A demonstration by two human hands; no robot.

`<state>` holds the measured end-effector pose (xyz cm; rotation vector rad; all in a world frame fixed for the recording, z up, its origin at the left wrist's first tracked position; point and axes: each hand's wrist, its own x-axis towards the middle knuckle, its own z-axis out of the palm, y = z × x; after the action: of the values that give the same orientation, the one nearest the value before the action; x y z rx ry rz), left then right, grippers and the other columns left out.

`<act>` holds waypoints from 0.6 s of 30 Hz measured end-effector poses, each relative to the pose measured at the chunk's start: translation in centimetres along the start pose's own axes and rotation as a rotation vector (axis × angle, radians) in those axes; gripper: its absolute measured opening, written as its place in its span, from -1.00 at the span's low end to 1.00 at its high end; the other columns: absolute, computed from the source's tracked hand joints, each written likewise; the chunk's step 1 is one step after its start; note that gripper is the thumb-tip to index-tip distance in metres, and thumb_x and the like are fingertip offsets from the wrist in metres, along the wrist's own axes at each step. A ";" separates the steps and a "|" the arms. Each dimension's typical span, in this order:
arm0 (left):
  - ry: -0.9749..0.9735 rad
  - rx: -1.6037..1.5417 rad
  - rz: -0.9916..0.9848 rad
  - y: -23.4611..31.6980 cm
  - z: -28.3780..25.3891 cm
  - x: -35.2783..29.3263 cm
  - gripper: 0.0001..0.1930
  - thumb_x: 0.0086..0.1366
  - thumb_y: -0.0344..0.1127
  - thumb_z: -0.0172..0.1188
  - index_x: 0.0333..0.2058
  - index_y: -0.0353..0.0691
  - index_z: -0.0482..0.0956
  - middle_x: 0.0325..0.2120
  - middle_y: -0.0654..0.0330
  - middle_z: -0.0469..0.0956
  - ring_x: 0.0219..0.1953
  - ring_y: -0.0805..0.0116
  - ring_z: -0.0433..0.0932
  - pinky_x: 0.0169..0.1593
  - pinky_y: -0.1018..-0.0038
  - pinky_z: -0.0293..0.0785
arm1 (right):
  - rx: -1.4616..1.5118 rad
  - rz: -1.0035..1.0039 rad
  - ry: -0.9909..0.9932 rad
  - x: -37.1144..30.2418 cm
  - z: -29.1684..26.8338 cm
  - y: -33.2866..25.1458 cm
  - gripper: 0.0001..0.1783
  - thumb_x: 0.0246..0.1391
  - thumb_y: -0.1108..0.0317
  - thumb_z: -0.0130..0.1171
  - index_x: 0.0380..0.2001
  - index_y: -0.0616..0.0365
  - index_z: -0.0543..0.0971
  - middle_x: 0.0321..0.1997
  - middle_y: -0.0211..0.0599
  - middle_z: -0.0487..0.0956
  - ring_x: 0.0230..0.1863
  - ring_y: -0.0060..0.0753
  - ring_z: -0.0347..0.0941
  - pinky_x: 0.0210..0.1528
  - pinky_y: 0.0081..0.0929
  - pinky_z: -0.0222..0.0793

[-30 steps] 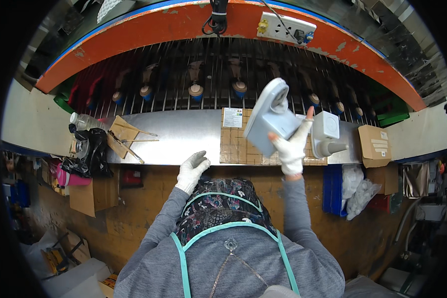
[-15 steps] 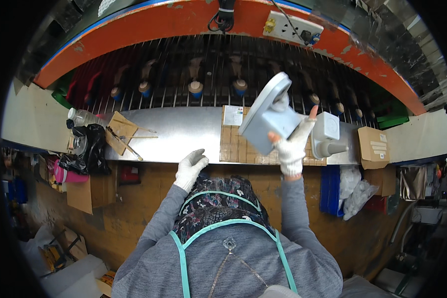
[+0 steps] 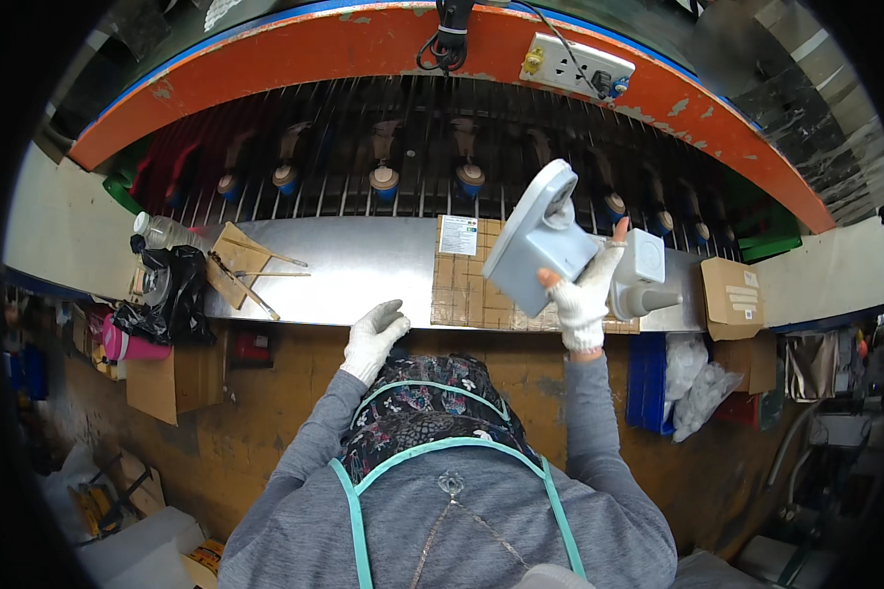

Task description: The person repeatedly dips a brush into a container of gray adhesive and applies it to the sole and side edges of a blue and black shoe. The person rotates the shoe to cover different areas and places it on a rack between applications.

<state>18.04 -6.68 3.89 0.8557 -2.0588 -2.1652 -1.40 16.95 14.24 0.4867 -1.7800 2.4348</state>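
My right hand (image 3: 583, 306), in a white knit glove with bare thumb and fingertip, grips a pale grey moulded piece (image 3: 545, 253). This piece has a long, rounded plate joined to a box-shaped body and is held tilted above the cardboard sheet (image 3: 462, 290). Just right of that hand, a similar pale grey piece (image 3: 642, 257) with a cone-shaped spout rests at the cardboard's right end. My left hand (image 3: 373, 339), also gloved, hovers by the front edge of the metal table (image 3: 363, 265). Its fingers are loosely bent, with nothing seen in them.
Brushes (image 3: 255, 292) lie on a cardboard piece at left, beside a black plastic bag (image 3: 179, 294) and a clear bottle (image 3: 155, 231). Behind the table runs a rack of metal rods (image 3: 422, 201) with blue-ringed pieces. A folded carton (image 3: 732, 299) sits at right, above a blue crate (image 3: 648, 383).
The held grey piece has shifted slightly right and tilted a little more upright, with my right hand still on it. My left hand stays nearly where it was.
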 end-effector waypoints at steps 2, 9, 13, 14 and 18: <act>-0.020 0.012 -0.010 -0.1 0.1 0.1 -0.43 0.30 -0.31 0.30 0.23 -0.37 0.40 0.14 -0.10 0.51 0.21 0.18 0.48 0.30 0.34 0.37 | -0.843 -0.180 0.083 0.0 -0.1 0.1 0.39 -0.42 0.29 0.53 0.51 0.04 -0.04 0.22 0.12 0.27 0.19 0.01 0.32 0.23 0.04 0.32; -0.037 -0.026 -0.004 -0.4 0.3 0.3 -0.43 0.30 -0.30 0.31 0.23 -0.35 0.41 0.15 -0.10 0.50 0.21 0.19 0.47 0.29 0.35 0.38 | -0.252 -0.091 0.016 0.7 0.3 0.7 0.38 -0.45 0.34 0.52 0.50 0.13 -0.03 0.25 0.04 0.19 0.28 -0.04 0.26 0.30 -0.10 0.29; -0.012 -0.040 0.003 -0.5 -0.1 0.1 -0.44 0.29 -0.32 0.33 0.23 -0.34 0.42 0.13 -0.07 0.52 0.19 0.20 0.49 0.27 0.36 0.40 | -0.690 -0.297 -0.027 0.6 0.7 0.3 0.41 -0.39 0.41 0.50 0.53 0.06 -0.13 0.22 -0.04 0.26 0.24 -0.12 0.33 0.26 -0.15 0.36; 0.000 -0.057 0.002 -0.7 -0.1 -0.2 -0.44 0.29 -0.33 0.33 0.23 -0.34 0.43 0.13 -0.07 0.52 0.19 0.20 0.49 0.27 0.36 0.40 | -0.149 -0.088 -0.087 0.4 0.8 0.3 0.48 -0.37 0.38 0.52 0.53 -0.04 -0.26 0.14 -0.07 0.37 0.13 -0.10 0.44 0.19 -0.20 0.43; 0.044 -0.084 0.015 -1.0 -0.4 -0.5 -0.46 0.28 -0.34 0.34 0.20 -0.36 0.45 0.08 -0.04 0.56 0.13 0.24 0.53 0.24 0.37 0.42 | -0.689 -0.255 0.026 0.9 1.0 0.5 0.47 -0.40 0.30 0.54 0.53 -0.04 -0.21 0.17 0.03 0.33 0.13 -0.11 0.39 0.19 -0.10 0.41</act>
<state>18.97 -6.74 3.18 0.8685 -1.9328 -2.1869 -2.16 15.72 14.38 0.5498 -2.2098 1.5195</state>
